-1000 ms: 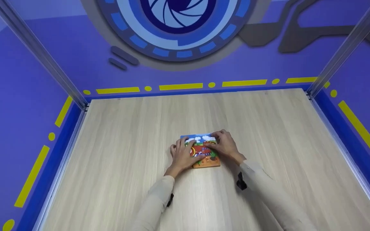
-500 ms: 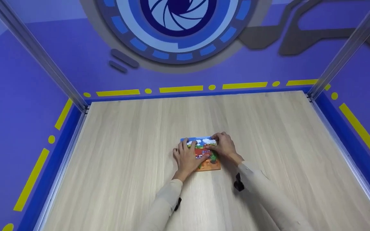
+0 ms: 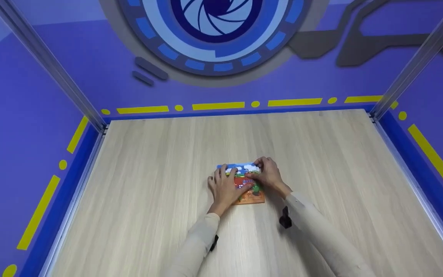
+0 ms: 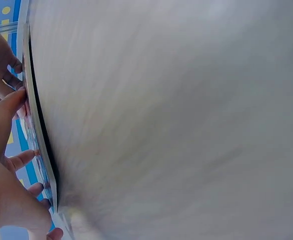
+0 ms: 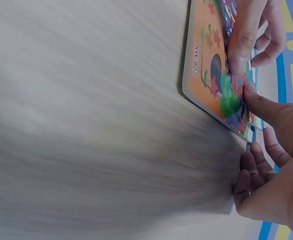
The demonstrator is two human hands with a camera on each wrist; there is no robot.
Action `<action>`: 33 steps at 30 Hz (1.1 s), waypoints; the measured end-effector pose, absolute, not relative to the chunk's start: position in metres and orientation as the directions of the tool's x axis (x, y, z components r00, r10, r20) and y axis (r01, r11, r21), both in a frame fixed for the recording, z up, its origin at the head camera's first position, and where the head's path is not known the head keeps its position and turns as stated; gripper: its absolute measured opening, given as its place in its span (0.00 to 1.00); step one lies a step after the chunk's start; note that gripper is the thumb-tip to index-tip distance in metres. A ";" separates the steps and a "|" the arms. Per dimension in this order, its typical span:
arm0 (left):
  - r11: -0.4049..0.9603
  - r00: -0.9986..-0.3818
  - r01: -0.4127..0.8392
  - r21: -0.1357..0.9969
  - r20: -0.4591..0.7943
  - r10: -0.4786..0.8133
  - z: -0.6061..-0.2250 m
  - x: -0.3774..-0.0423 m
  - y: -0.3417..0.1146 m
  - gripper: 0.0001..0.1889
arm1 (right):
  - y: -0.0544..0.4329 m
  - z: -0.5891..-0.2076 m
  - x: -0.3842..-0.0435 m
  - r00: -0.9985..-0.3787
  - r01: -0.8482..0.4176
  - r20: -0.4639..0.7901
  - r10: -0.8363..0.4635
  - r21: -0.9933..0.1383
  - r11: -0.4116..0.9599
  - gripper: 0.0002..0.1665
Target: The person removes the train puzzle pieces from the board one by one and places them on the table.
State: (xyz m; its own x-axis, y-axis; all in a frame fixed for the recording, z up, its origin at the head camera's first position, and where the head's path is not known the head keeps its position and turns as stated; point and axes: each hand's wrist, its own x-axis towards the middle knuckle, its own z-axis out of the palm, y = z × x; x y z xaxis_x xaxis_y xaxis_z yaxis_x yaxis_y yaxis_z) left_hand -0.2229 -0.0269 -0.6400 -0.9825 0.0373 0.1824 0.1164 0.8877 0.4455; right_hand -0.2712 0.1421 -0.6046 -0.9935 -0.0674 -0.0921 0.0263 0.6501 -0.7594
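A flat, brightly printed jigsaw puzzle (image 3: 253, 198) lies on the table, with blue sky and clouds at the top and orange ground at the bottom. My left hand (image 3: 224, 191) rests over its left part, fingers spread and thumb reaching toward the middle. At the right side my right hand (image 3: 270, 174) has its thumb on the picture and its other fingers bent by the edge. In the right wrist view, a puzzle piece (image 5: 248, 118) sits slightly raised under the right thumb, pinched at the board's edge. The hands hide much of the picture.
The wood-grain table (image 3: 148, 173) runs out on all sides of the puzzle. Purple-blue printed walls with yellow dashes (image 3: 218, 105) and metal corner posts (image 3: 417, 57) enclose its back and sides.
My left hand has shifted slightly right across the puzzle, its thumb further toward the right hand. My right hand stays at the right edge, nearly unmoved.
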 end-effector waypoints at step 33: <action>0.887 -0.990 0.098 0.452 0.138 0.039 -0.636 -0.221 -0.027 0.44 | 0.181 -0.595 -0.275 -0.985 -0.095 0.013 -0.173 -0.873 0.479 0.22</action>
